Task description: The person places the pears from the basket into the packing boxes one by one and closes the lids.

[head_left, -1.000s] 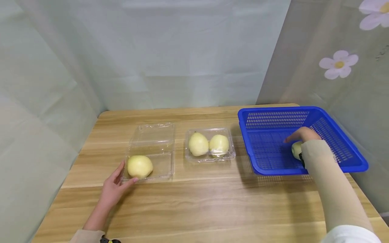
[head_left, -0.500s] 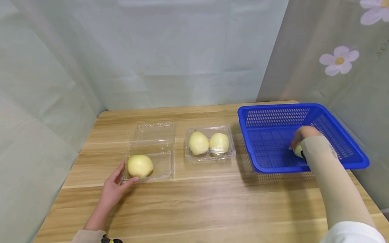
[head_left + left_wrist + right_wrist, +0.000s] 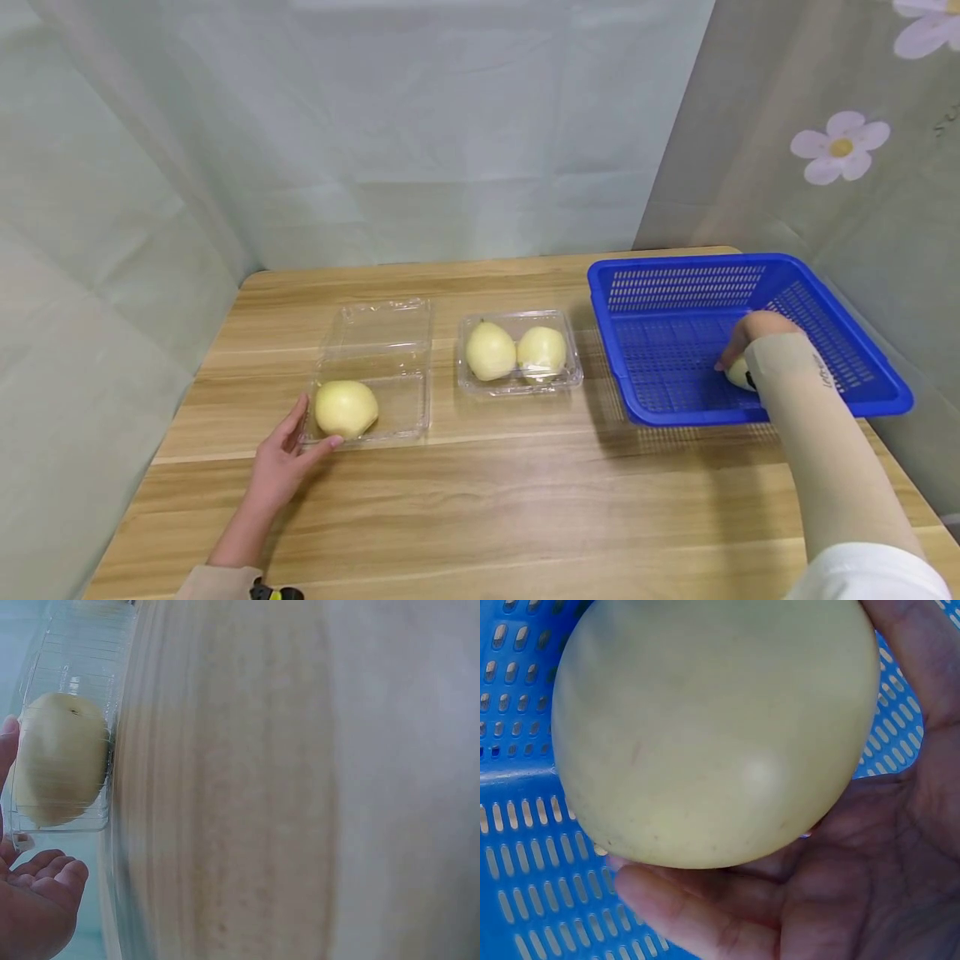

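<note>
My left hand holds the near left corner of an open clear plastic clamshell, thumb at the front edge and fingers along the left side. One yellow pear lies in its near half; the left wrist view shows that pear through the plastic wall. Inside the blue basket, my right hand grips another pear. In the right wrist view the fingers curl under this pear, with the thumb at its far side.
Between the clamshell and the basket stands a closed clear clamshell with two pears. All rest on a wooden table. Pale cloth hangs behind and at the sides.
My right hand has lowered and closed its fingers round the pear in the basket. My left hand stays at the clamshell's corner.
</note>
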{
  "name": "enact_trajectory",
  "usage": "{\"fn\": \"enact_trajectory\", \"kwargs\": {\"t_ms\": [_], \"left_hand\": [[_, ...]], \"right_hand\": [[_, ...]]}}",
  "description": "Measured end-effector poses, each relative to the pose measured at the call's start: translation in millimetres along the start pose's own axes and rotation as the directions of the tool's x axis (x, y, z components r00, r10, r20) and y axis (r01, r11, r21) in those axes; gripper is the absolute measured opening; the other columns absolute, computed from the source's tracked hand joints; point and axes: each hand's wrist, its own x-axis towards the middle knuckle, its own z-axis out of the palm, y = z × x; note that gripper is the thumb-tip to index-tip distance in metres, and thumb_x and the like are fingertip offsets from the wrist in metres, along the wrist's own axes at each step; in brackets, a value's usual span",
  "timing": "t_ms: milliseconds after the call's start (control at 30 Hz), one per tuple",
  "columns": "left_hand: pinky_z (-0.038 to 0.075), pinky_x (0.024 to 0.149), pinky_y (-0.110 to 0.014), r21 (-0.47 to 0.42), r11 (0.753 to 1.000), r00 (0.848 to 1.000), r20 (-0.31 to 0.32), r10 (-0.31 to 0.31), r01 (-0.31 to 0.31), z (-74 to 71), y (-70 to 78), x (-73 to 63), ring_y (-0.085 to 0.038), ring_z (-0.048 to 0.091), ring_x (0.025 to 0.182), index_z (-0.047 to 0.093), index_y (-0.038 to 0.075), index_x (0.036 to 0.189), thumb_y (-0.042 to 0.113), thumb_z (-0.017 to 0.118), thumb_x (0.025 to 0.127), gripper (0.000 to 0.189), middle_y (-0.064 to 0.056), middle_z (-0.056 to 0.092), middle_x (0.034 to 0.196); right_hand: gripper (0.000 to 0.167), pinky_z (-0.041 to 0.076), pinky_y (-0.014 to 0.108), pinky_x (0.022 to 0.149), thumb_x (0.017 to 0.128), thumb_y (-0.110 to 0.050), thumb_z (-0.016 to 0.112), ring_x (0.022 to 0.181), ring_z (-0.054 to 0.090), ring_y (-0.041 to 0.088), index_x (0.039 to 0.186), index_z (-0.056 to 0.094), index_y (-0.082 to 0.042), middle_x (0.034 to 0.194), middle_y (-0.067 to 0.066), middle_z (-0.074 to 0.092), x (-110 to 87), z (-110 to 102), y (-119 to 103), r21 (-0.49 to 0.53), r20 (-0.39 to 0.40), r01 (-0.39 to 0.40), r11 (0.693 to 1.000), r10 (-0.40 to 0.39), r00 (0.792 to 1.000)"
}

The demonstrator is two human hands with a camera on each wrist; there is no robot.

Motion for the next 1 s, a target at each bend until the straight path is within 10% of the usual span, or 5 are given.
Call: {"fn": "enact_trajectory", "kwargs": {"t_ms": [1000], "left_hand": [[0.021,0.104,-0.004,-0.025,1.000,1.000,0.012,-0.001,0.001,-0.5,4.0,-2.1,-0.040,0.014,0.142,0.011,0.001,0.151,0.016,0.069,0.087,0.088,-0.019,0.008,0.157]], "right_hand": [[0.099,0.041,0.052,0.104,0.077,-0.037,0.077,0.124,0.034,0.052,0.133,0.025,0.025,0.135,0.045,0.025,-0.9,-0.4,-0.1,0.043,0.048,-0.029,0.999,0.027,0.998]]}}
